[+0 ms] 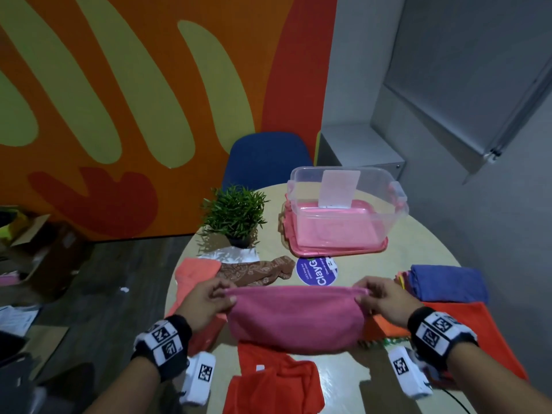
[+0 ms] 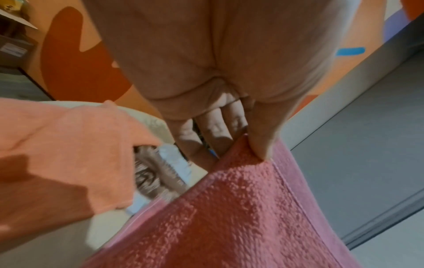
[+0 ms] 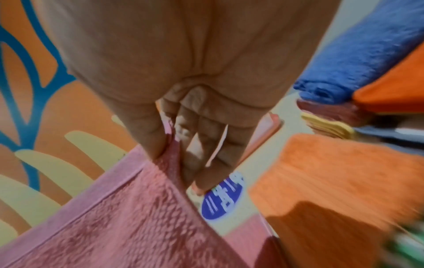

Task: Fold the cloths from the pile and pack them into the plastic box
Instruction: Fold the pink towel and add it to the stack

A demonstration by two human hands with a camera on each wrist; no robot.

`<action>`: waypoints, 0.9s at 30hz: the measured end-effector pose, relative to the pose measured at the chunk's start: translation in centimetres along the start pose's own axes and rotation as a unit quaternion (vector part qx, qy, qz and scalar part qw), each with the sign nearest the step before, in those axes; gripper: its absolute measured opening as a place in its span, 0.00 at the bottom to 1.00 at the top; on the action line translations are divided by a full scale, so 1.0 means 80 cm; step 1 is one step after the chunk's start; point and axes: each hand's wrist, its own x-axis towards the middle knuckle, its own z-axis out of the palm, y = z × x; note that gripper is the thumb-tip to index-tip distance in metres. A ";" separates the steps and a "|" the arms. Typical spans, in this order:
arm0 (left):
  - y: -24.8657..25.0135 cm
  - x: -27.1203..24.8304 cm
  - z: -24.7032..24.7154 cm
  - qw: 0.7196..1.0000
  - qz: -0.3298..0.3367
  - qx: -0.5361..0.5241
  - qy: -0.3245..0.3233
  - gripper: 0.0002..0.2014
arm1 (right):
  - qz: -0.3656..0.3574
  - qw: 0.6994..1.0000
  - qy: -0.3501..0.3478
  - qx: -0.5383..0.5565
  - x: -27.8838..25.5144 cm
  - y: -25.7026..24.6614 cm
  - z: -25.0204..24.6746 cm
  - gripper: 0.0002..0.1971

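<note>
Holding the pink cloth stretched above the worktop, left hand and right hand each pinching a top corner. Plastic box at the far side, seemingly empty; orange cloths loose, blue cloth stacked right. Early going, most folding left. Wrist views confirm thumb against fingers on the hem; only head view shows the box.
</note>
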 end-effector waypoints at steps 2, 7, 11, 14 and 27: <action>0.028 0.013 -0.007 0.998 0.059 0.010 0.017 0.07 | -0.053 0.996 0.059 0.039 0.009 -0.026 -0.012 0.06; 0.101 0.021 -0.023 0.984 0.174 -0.002 0.043 0.09 | -0.130 0.971 0.151 0.133 -0.002 -0.093 -0.034 0.06; 0.137 0.004 -0.033 0.969 0.240 -0.044 0.027 0.08 | -0.185 0.959 0.160 0.145 -0.027 -0.122 -0.050 0.05; 0.151 -0.018 -0.036 0.963 0.256 -0.080 0.015 0.09 | -0.211 0.953 0.165 0.139 -0.048 -0.135 -0.055 0.05; 0.165 -0.001 -0.036 0.964 0.240 -0.080 0.078 0.08 | -0.200 0.946 0.155 0.201 -0.039 -0.159 -0.058 0.05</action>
